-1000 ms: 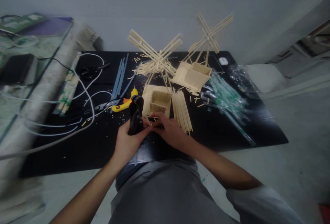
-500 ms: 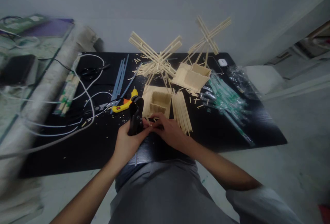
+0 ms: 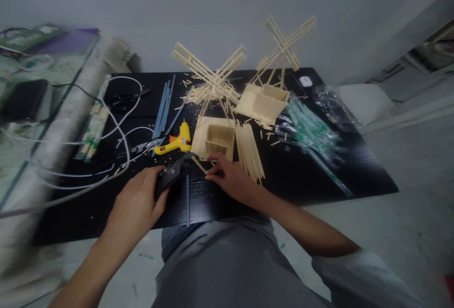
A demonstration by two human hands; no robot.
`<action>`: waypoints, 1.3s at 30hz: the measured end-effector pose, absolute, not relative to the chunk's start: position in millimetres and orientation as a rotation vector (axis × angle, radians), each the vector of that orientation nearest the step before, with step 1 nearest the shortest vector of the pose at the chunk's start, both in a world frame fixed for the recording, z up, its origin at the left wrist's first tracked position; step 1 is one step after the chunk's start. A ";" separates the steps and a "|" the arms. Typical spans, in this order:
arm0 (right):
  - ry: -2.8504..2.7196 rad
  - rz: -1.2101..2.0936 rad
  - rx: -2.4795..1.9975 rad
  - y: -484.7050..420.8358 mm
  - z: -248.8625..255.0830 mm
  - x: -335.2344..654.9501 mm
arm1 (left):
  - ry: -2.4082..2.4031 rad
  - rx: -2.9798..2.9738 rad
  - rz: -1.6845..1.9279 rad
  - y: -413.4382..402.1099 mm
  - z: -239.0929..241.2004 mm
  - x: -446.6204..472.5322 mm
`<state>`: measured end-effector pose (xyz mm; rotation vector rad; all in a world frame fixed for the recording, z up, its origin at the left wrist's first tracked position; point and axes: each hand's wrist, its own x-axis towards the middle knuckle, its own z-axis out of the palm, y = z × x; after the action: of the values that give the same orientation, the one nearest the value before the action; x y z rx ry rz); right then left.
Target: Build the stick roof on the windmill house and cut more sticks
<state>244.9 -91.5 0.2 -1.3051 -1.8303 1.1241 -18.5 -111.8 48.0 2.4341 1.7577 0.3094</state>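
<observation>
My left hand (image 3: 136,204) grips the handles of a black cutting plier (image 3: 176,171), which lies tilted low over the black table (image 3: 319,175). Its jaws point right toward a thin wooden stick (image 3: 200,165). My right hand (image 3: 230,178) pinches that stick by its near end, just in front of an open wooden box (image 3: 214,138). A bundle of loose sticks (image 3: 250,151) lies right of the box, beside my right hand.
A yellow glue gun (image 3: 175,141) lies left of the box. Two stick windmill models (image 3: 213,78) (image 3: 280,48) stand behind, one on a wooden base (image 3: 262,103). White cables (image 3: 117,123), scissors (image 3: 124,100), blue strips (image 3: 163,107) and plastic wrappers (image 3: 308,130) lie around.
My left hand has swung down and left, tipping the plier from upright to nearly flat. My right hand stays on the stick. The view has shifted slightly.
</observation>
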 end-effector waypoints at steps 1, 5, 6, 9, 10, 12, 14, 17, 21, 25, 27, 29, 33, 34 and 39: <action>-1.829 1.124 -1.303 -91.5 0.8 245.0 | 1.776 2.508 0.233 -112.3 46.9 -17.9; -1.844 1.108 -1.294 -91.4 1.4 245.1 | 1.732 2.750 0.049 -112.5 43.9 -8.7; -1.853 1.104 -1.291 -91.2 1.0 245.1 | 1.701 2.800 0.040 -112.2 44.1 -6.1; -1.884 1.099 -1.279 -90.7 0.0 245.4 | 1.638 2.904 0.024 -111.2 46.1 0.3; -1.892 1.099 -1.278 -90.6 -0.1 245.7 | 1.629 2.925 0.014 -110.9 47.0 1.8; -1.900 1.096 -1.283 -90.4 0.1 246.3 | 1.625 2.953 -0.020 -110.7 48.9 3.6; -1.901 1.091 -1.286 -90.3 0.5 246.7 | 1.627 2.965 -0.055 -110.8 50.7 4.5; -1.908 1.073 -1.288 -90.2 0.6 246.8 | 1.627 2.971 -0.091 -110.9 53.2 5.7; -1.939 1.021 -1.304 -90.2 -0.1 246.8 | 1.608 2.964 -0.108 -109.6 54.9 8.9; -1.961 1.004 -1.316 -90.6 -0.6 247.5 | 1.621 2.928 -0.135 -107.9 54.1 11.6; -1.972 0.996 -1.326 -90.9 -0.9 247.8 | 1.632 2.914 -0.163 -107.3 54.0 12.2; -1.980 0.986 -1.339 -91.1 -1.2 247.9 | 1.630 2.907 -0.194 -106.7 54.7 12.8; -1.977 0.992 -1.359 -91.1 -1.0 247.9 | 1.617 2.905 -0.230 -105.6 56.2 13.7; -1.975 0.997 -1.361 -91.1 -0.7 247.9 | 1.616 2.902 -0.234 -105.5 56.2 13.8; -1.959 1.004 -1.356 -91.1 -0.3 247.8 | 1.615 2.909 -0.212 -105.7 54.2 13.1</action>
<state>247.8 -91.1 -0.3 -1.3561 -1.9593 1.0044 13.1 -105.7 54.2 2.9089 1.6152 -0.2118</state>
